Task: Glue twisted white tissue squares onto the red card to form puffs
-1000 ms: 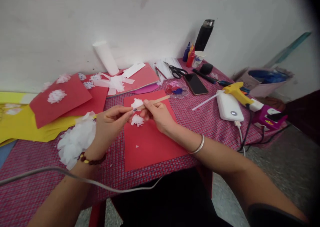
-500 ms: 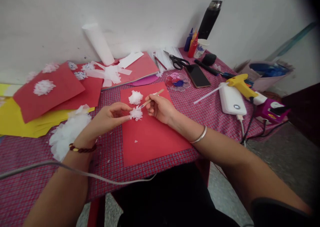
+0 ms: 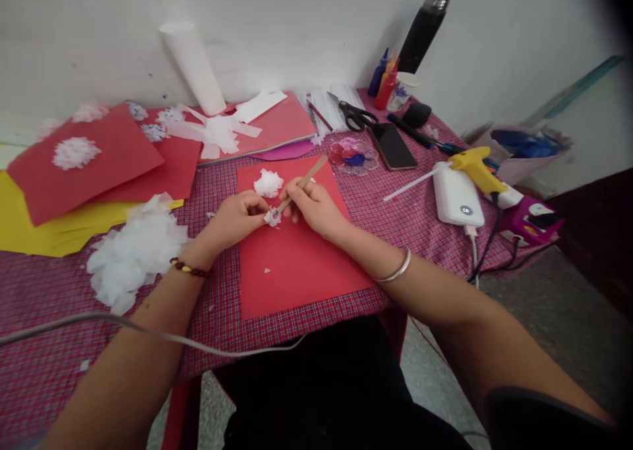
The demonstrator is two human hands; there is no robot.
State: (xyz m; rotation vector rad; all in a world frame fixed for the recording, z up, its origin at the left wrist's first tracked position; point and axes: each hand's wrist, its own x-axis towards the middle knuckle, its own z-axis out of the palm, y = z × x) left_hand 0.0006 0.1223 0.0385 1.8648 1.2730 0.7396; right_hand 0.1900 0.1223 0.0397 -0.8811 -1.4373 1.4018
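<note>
My right hand [image 3: 314, 207] pinches a thin wooden stick [image 3: 305, 180], its lower tip pressed into a small white tissue tuft [image 3: 271, 217]. My left hand [image 3: 236, 216] is closed, its fingertips holding that tuft down on a red paper sheet [image 3: 297, 258] in front of me. A second white tissue tuft [image 3: 268, 183] lies on the same sheet just beyond my hands. A pile of white tissue pieces [image 3: 131, 252] sits on the checked tablecloth [image 3: 410, 222] left of my left wrist.
More red sheets [image 3: 89, 166] with tufts and yellow paper [image 3: 54, 232] lie at the left. Scissors [image 3: 353, 115], a phone [image 3: 393, 146], a paint palette [image 3: 352, 158], a glue gun [image 3: 477, 169], a white power bank [image 3: 457, 198], bottles [image 3: 386, 84] and a black flask [image 3: 422, 31] stand at the right. A grey cable [image 3: 148, 331] crosses my left arm.
Both hands came lower and closer together on the red sheet. The stick tip now presses into the tuft, and my left fingers have closed on it.
</note>
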